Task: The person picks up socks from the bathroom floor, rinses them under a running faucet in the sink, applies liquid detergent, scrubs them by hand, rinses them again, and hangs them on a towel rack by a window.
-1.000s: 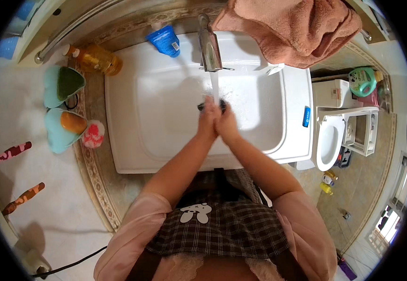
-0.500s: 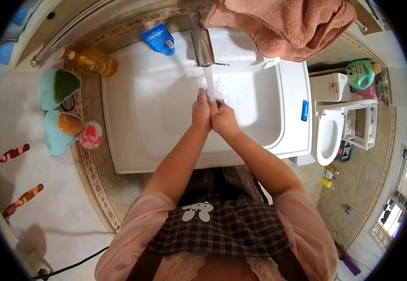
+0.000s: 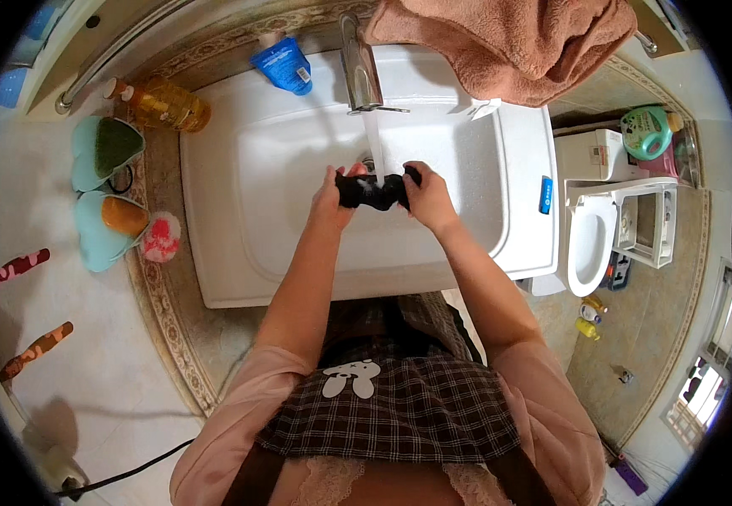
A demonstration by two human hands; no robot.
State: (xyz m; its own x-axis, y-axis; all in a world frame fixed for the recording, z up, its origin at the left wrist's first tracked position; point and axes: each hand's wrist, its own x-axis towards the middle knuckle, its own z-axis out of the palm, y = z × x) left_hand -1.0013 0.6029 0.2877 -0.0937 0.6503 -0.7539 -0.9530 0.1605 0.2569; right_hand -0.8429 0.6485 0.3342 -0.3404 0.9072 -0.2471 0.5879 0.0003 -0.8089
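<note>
A wet black cloth (image 3: 371,193), shaped like a small sock, is stretched sideways between my two hands under the running tap (image 3: 359,72). The water stream (image 3: 372,142) falls onto its middle. My left hand (image 3: 329,202) is closed on its left end, and my right hand (image 3: 431,199) grips the right end with the thumb on top. Both hands are over the basin of the white sink (image 3: 277,211). Part of the drain (image 3: 367,164) shows behind the cloth.
A blue squeeze pouch (image 3: 284,66) stands on the sink's back left rim, with an amber bottle (image 3: 170,104) farther left. A brown towel (image 3: 509,46) hangs at the back right. One small blue packet (image 3: 546,195) lies on the right rim; beyond is a toilet (image 3: 589,244).
My hands were pressed together under the stream, with the black cloth mostly hidden. They have moved apart sideways, and the cloth is now spread between them.
</note>
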